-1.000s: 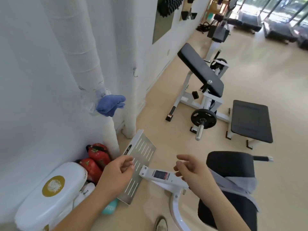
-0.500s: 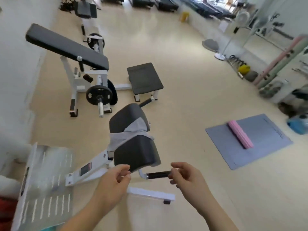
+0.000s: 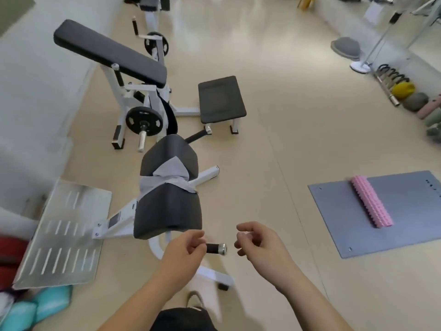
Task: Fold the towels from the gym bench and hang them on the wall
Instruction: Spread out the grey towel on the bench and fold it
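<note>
A pale grey towel point(image 3: 168, 179) lies draped across the black padded gym bench point(image 3: 168, 187) in the middle of the view. It sits in the crease where the two pads meet, crumpled and unfolded, with one pointed corner reaching up onto the far pad and a loose edge hanging off the right side toward the white frame leg.

Below the near pad, a short black handle with a silver cap point(image 3: 216, 248) sticks out to the right. The left hand point(image 3: 183, 253) hovers in front of that handle, fingers loosely curled, gripping nothing. The right hand point(image 3: 259, 243) is just right of the cap, apart from it, its fingers also half-curled and empty.

To the left, a perforated metal footplate point(image 3: 62, 235) joins the bench frame. Farther back stands a preacher-curl machine point(image 3: 133, 91) with a weight plate. On the floor at right lies a grey mat point(image 3: 405, 223) with a pink foam roller point(image 3: 371, 204) resting on it.
</note>
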Motion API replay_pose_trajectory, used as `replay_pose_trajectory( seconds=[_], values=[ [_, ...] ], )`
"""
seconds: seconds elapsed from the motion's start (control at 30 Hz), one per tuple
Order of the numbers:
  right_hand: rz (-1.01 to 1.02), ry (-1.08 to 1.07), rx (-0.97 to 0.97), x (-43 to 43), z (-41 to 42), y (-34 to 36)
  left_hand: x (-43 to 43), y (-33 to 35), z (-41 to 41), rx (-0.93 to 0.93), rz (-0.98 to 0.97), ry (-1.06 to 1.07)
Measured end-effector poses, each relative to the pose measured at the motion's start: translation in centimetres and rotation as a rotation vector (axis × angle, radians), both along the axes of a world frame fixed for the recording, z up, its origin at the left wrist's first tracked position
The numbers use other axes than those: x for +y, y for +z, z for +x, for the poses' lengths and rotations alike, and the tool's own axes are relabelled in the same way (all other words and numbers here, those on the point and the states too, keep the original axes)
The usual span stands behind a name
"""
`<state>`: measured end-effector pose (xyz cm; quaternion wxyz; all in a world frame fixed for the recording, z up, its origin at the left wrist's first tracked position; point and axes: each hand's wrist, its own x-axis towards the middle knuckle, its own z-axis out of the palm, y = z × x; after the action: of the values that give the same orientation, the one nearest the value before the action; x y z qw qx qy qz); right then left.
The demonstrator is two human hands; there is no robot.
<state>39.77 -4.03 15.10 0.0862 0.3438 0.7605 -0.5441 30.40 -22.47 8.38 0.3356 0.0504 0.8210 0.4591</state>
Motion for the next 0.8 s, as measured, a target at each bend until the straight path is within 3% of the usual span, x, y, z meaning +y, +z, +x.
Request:
replay_pose_trajectory(
  seconds=[0.37,0.6,0.8],
  values=[
    [-0.048,0.196,-0.039,8.3,-13.5,-0.4,6.0,-3.4,-7.1,-0.112,-0.066,0.259],
    [-0.072,0.469,-0.109,12.2,-23.9,-4.2,8.0,-5.4,-9.7,-0.112,-0.16,0.644],
    [-0.089,0.829,-0.138,16.5,-32.7,-6.0,15.4,-6.8,-12.5,-0.076,-0.136,1.004]
  ],
)
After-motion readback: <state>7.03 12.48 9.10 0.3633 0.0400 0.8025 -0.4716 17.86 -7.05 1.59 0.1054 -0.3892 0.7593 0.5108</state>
